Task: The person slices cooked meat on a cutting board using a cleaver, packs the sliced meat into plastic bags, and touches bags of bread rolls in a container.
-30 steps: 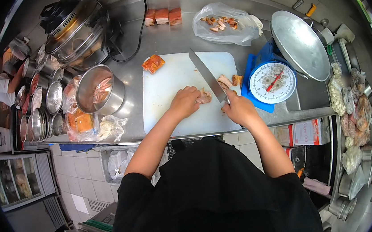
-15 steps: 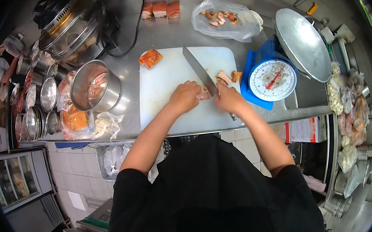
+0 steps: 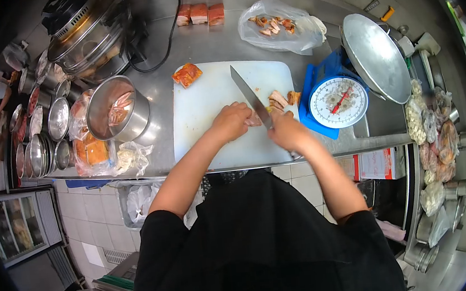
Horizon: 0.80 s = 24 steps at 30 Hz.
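My left hand [image 3: 232, 122] is closed over a piece of cooked meat [image 3: 253, 119] and presses it to the white cutting board [image 3: 198, 101]. In my right hand [image 3: 290, 132] is the handle of a large kitchen knife [image 3: 249, 92]. Its blade slants away to the upper left, right beside the meat and my left fingertips. Just right of the blade lie several cut meat slices [image 3: 277, 100], with a browned chunk [image 3: 294, 97] at the board's edge. A larger piece of roast pork [image 3: 187, 75] rests at the board's far left corner.
A blue dial scale [image 3: 339, 102] with a tilted metal pan [image 3: 376, 59] stands to the right. Farther back are a plastic bag of meat pieces [image 3: 275, 26] and pork blocks [image 3: 199, 14]. A steel pot [image 3: 118, 109] holding meat and a glass-bowl cooker [image 3: 88, 41] stand left.
My right hand has drawn slightly back towards my body, and the knife tip has come nearer with it. My left hand stays on the meat.
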Each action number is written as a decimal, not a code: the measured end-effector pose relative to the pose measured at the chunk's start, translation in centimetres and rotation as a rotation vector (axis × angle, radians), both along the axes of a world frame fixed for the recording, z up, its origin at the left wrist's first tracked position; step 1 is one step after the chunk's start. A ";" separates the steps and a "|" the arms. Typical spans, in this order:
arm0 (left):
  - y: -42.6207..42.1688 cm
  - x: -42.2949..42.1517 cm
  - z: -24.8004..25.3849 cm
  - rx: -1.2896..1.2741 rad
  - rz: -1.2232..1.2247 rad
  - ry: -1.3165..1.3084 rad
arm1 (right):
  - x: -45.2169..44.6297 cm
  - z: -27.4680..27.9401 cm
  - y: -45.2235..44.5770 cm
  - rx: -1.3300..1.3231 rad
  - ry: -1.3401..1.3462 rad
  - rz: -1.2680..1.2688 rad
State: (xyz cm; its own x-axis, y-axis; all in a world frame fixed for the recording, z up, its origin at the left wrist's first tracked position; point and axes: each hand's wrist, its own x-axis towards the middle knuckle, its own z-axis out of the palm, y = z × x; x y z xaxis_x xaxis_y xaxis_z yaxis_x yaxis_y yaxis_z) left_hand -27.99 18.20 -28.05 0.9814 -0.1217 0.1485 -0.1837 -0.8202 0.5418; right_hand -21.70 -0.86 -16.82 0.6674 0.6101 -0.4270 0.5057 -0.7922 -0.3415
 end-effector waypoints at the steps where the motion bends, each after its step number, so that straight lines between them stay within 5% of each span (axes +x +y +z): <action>1: 0.0 0.0 0.0 0.005 0.004 0.021 | -0.1 -0.9 0.3 0.000 -0.003 0.002; 4: 0.1 0.2 -0.3 0.019 -0.009 -0.021 | 1.1 -4.7 0.2 0.189 -0.112 0.025; 8: 0.2 0.2 -0.4 -0.012 -0.020 0.006 | 1.3 1.0 0.2 0.029 0.158 -0.010; 11: 0.2 0.1 -0.5 -0.032 -0.020 -0.064 | -0.9 -5.0 0.5 0.134 -0.072 -0.043; 16: 0.4 0.4 -0.2 0.002 -0.038 -0.021 | 1.5 -0.3 0.7 0.019 0.134 -0.032; 20: 0.4 0.3 -0.5 -0.026 -0.026 -0.068 | -1.2 -5.5 0.7 0.161 -0.050 -0.068; 24: 0.4 0.1 -0.7 -0.041 -0.032 -0.042 | 1.3 -4.3 0.1 0.119 -0.020 0.013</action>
